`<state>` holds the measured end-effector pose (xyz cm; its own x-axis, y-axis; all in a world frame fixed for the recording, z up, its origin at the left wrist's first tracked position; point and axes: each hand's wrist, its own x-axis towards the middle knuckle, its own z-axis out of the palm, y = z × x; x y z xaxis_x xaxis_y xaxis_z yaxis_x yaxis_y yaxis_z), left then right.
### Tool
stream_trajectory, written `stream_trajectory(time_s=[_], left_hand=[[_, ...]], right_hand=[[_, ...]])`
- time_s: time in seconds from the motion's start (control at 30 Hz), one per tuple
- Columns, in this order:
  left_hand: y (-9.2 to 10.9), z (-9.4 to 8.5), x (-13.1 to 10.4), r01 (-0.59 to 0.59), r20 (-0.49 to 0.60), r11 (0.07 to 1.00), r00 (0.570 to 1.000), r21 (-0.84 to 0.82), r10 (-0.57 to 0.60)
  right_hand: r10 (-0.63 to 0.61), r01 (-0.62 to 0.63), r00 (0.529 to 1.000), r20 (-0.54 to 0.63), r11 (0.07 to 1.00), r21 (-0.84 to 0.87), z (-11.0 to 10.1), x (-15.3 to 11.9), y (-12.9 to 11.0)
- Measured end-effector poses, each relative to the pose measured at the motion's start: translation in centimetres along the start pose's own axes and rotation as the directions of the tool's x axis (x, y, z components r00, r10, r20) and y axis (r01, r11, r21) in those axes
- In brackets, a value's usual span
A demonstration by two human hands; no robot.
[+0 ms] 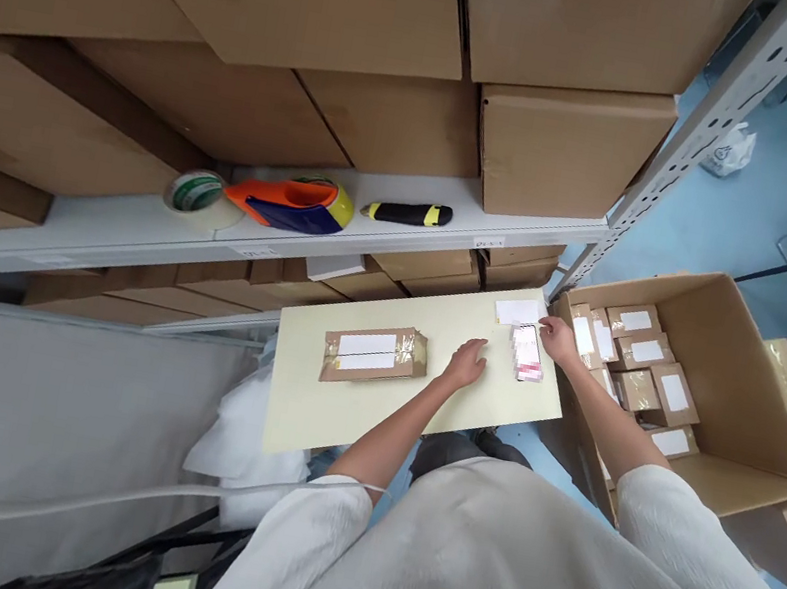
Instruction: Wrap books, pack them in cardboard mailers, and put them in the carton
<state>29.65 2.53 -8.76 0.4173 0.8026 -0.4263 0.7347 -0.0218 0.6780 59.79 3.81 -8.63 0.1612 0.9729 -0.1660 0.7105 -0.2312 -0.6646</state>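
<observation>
My left hand (467, 363) is over the pale yellow board, its fingers loosely apart and nothing in them. To its left lies a flat brown cardboard parcel (375, 355) with white labels and shiny clear tape. My right hand (559, 341) is at the board's right end, thumb and index finger slightly apart. Its fingertips are close to the right end of a white paper label (518, 313); whether they touch it I cannot tell. Below the label lies a phone (527, 352) with a lit, blurred screen. The pale board (310, 422) carries all of these.
A large open carton (759, 420) on the right holds several small labelled boxes (646, 351). On the shelf (483, 219) ahead are a tape roll (196, 195), an orange-and-blue tape dispenser (295, 204) and a utility knife (408, 213). Big cardboard boxes (571, 153) fill the shelving.
</observation>
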Motion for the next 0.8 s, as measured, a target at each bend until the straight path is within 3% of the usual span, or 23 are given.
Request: stream_trajectory(time_s=[0.17, 0.4, 0.57, 0.8], left_hand=[[-0.3, 0.5, 0.6, 0.019, -0.024, 0.997, 0.999, -0.079, -0.021], [-0.3, 1.0, 0.5, 0.071, -0.020, 0.989, 0.997, -0.128, -0.074], [-0.2, 1.1, 0.5, 0.086, -0.013, 0.988, 0.996, -0.131, -0.088], [0.6, 0.9, 1.2, 0.069, -0.017, 0.986, 0.997, -0.154, -0.073]], right_hand=[[0.032, -0.022, 0.991, 0.133, 0.997, -0.075, 2.7, 2.0, -0.8], [0.221, -0.177, 0.963, 0.154, 0.950, -0.258, 5.5, 2.6, -0.6], [0.232, -0.213, 0.965, 0.122, 0.965, -0.156, 6.1, 3.2, 1.3], [0.109, -0.108, 0.994, 0.015, 0.994, -0.029, 4.9, 3.8, 1.5]])
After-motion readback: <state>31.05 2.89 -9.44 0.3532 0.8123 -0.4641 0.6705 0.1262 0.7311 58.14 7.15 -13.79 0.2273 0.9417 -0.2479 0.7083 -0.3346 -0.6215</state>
